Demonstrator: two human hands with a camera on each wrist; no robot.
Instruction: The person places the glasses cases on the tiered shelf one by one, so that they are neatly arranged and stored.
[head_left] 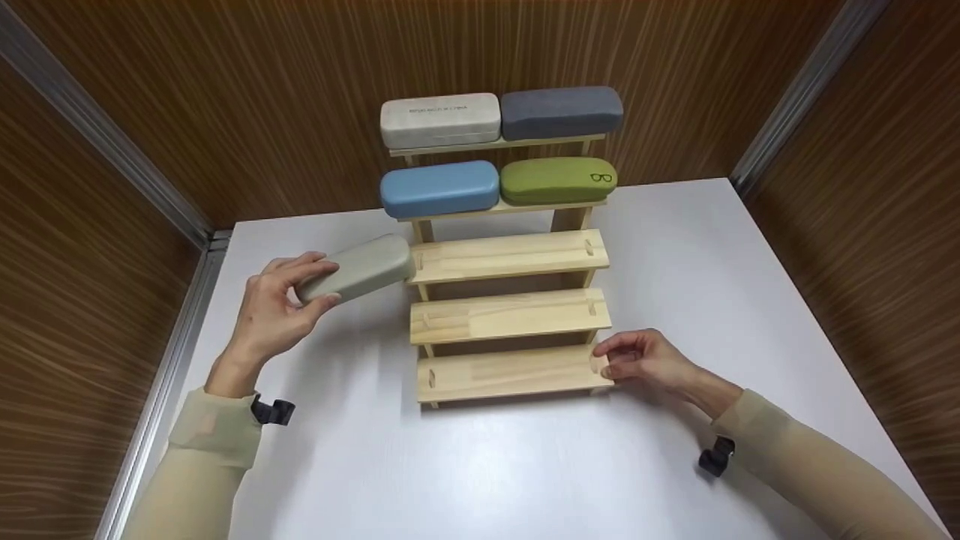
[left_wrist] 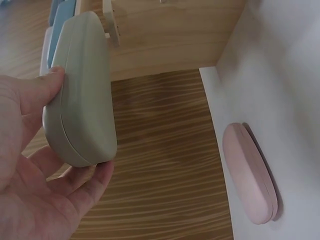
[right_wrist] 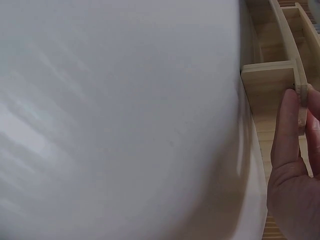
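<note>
My left hand (head_left: 274,307) grips a grey-green glasses case (head_left: 364,266) by its left end, its right end overlapping the left edge of the third shelf in the head view. The left wrist view shows the same case (left_wrist: 82,95) tilted, thumb on one side and fingers beneath. At the right end of the lowest shelf, my right hand (head_left: 652,364) pinches the board of a stepped wooden rack (head_left: 517,373). On the rack's top shelf lie a whitish case (head_left: 440,124) and a dark grey case (head_left: 562,116); below them, a blue case (head_left: 440,189) and a green case (head_left: 559,182).
A pink glasses case (left_wrist: 249,172) lies on the white table (head_left: 480,472), seen in the left wrist view. Wood-grain panels (head_left: 300,90) close in the back and both sides, with metal strips (head_left: 802,90) at the corners.
</note>
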